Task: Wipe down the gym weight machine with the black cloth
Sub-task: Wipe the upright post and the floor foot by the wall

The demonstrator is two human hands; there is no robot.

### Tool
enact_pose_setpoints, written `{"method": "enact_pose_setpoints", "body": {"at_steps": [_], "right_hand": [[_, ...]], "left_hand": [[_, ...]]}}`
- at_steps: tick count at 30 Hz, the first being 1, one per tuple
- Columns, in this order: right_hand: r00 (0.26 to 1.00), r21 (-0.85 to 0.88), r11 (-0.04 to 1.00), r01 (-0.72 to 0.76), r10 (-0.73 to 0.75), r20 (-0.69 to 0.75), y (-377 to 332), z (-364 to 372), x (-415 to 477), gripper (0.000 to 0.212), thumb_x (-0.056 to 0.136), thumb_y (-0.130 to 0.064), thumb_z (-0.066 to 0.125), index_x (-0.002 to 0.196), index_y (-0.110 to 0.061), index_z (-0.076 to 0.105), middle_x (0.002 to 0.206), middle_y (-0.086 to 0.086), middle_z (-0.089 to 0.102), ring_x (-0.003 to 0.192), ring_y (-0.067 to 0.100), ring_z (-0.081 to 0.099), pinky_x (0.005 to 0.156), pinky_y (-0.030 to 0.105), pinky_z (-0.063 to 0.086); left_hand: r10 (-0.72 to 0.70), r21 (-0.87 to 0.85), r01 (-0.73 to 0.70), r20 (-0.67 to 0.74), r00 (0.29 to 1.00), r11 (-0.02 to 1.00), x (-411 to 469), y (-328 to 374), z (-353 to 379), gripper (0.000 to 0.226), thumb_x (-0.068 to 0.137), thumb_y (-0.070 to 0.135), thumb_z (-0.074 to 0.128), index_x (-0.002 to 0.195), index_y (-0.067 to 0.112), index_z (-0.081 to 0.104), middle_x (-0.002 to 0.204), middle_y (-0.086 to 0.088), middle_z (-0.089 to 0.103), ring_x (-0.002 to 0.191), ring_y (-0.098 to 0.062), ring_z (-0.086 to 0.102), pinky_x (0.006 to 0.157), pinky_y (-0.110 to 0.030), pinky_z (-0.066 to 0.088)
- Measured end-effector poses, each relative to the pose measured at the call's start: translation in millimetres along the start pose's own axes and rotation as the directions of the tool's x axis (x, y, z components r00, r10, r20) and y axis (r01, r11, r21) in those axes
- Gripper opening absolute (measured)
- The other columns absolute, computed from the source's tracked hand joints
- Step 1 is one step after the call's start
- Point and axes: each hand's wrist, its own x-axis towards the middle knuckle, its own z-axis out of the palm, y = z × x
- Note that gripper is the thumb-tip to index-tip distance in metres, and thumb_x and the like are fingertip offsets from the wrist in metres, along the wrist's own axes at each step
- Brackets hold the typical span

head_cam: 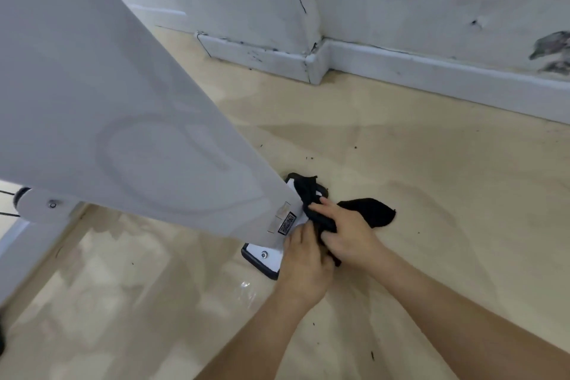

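Note:
The weight machine's big white panel [123, 95] slants down from the upper left to its foot plate [262, 259], a white plate on a black pad with a bolt, resting on the floor. The black cloth [370, 211] is bunched at the panel's lower end, one loose end lying on the floor to the right and another part draped over the black foot pad behind. My right hand [345, 234] grips the bunched cloth from the right. My left hand [305, 259] holds the cloth's lower part against the foot of the panel.
Glossy beige floor [416, 163] with dark specks stretches to a scuffed white wall and skirting board [401, 68] at the back. Another white frame member [21, 256] of the machine and thin black cables sit at the far left.

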Motion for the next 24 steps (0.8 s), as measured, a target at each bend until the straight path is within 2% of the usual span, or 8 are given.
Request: {"method": "enact_pose_setpoints", "body": {"at_steps": [2, 5, 7, 9, 12, 17, 22, 24], "right_hand": [[0.953, 0.585, 0.794, -0.165, 0.280, -0.111, -14.6, 12.1, 3.3, 0.054, 0.076, 0.007, 0.051, 0.117, -0.024, 0.068, 0.124, 0.003, 0.067, 0.112, 0.015, 0.061, 0.098, 0.027, 0.047], [0.944, 0.794, 0.585, -0.168, 0.327, -0.042, -35.0, 45.5, -13.7, 0.060, 0.081, 0.002, 0.051, 0.133, -0.028, 0.057, 0.120, -0.003, 0.068, 0.110, 0.010, 0.062, 0.099, 0.028, 0.050], [0.965, 0.623, 0.754, -0.209, 0.262, 0.007, -34.5, 60.4, -36.9, 0.068, 0.086, -0.012, 0.054, 0.148, -0.034, 0.036, 0.130, -0.008, 0.061, 0.116, 0.009, 0.058, 0.101, 0.030, 0.047], [0.994, 0.144, 0.985, -0.098, 0.089, 0.068, -27.5, 66.6, -56.0, 0.069, 0.086, -0.032, 0.052, 0.150, -0.031, 0.026, 0.143, -0.008, 0.048, 0.127, 0.014, 0.049, 0.103, 0.037, 0.042], [0.971, -0.349, 0.931, 0.108, -0.023, 0.239, -30.8, 69.4, -70.3, 0.056, 0.089, -0.042, 0.044, 0.142, -0.028, 0.033, 0.143, -0.008, 0.048, 0.134, 0.014, 0.036, 0.101, 0.041, 0.031], [0.995, -0.306, 0.951, -0.042, 0.010, -0.104, -38.2, 36.4, -35.4, 0.044, 0.084, -0.019, 0.046, 0.128, -0.021, 0.046, 0.124, 0.002, 0.054, 0.120, 0.025, 0.044, 0.091, 0.041, 0.038], [0.986, -0.594, 0.801, 0.070, 0.036, 0.164, -38.5, 83.7, -58.7, 0.057, 0.095, -0.030, 0.042, 0.148, -0.014, 0.032, 0.163, 0.006, 0.006, 0.147, 0.023, 0.013, 0.105, 0.043, 0.028], [0.992, -0.518, 0.850, 0.098, -0.044, 0.117, -35.6, 100.5, -72.6, 0.044, 0.097, -0.035, 0.043, 0.137, -0.017, 0.050, 0.159, 0.005, 0.024, 0.142, 0.023, 0.025, 0.101, 0.042, 0.032]], "left_hand": [[-0.152, -0.177, 0.145, -0.028, 0.988, 0.974, 6.5, 7.7, 3.9, 0.050, 0.086, 0.014, 0.055, 0.135, 0.014, 0.046, 0.127, -0.005, 0.049, 0.118, -0.021, 0.048, 0.103, -0.031, 0.039], [-0.338, -0.314, 0.311, -0.034, 0.940, 0.897, -8.5, 0.6, 0.8, 0.031, 0.083, 0.016, 0.058, 0.114, 0.019, 0.060, 0.103, 0.006, 0.065, 0.097, -0.014, 0.062, 0.081, -0.021, 0.049], [-0.446, -0.326, 0.402, -0.068, 0.893, 0.856, -32.2, -13.1, -6.5, 0.014, 0.081, 0.009, 0.061, 0.091, 0.017, 0.069, 0.077, 0.007, 0.068, 0.075, -0.015, 0.064, 0.057, -0.012, 0.043], [-0.473, -0.277, 0.434, -0.088, 0.877, 0.857, -56.0, -29.6, -11.1, 0.014, 0.078, 0.004, 0.061, 0.073, 0.016, 0.067, 0.061, 0.006, 0.065, 0.058, -0.012, 0.057, 0.048, -0.013, 0.040], [-0.540, -0.254, 0.518, -0.017, 0.842, 0.817, -80.5, -44.8, -11.2, 0.017, 0.074, 0.003, 0.060, 0.070, 0.019, 0.062, 0.055, 0.001, 0.064, 0.050, -0.011, 0.059, 0.051, -0.023, 0.050], [-0.619, -0.707, 0.405, -0.061, 0.783, 0.580, -67.0, -47.1, -29.0, 0.019, 0.079, -0.005, 0.062, 0.092, 0.008, 0.066, 0.065, -0.013, 0.070, 0.051, -0.020, 0.064, 0.052, -0.029, 0.054], [-0.688, -0.894, 0.251, -0.084, 0.720, 0.372, -61.2, -58.8, -50.6, 0.016, 0.087, -0.005, 0.059, 0.099, 0.003, 0.066, 0.086, -0.015, 0.073, 0.074, -0.019, 0.070, 0.065, -0.025, 0.057], [-0.751, -0.950, 0.175, -0.086, 0.654, 0.260, -59.9, -75.1, -58.6, 0.015, 0.091, -0.001, 0.057, 0.104, 0.003, 0.064, 0.093, -0.016, 0.073, 0.081, -0.020, 0.071, 0.074, -0.029, 0.059]]}}
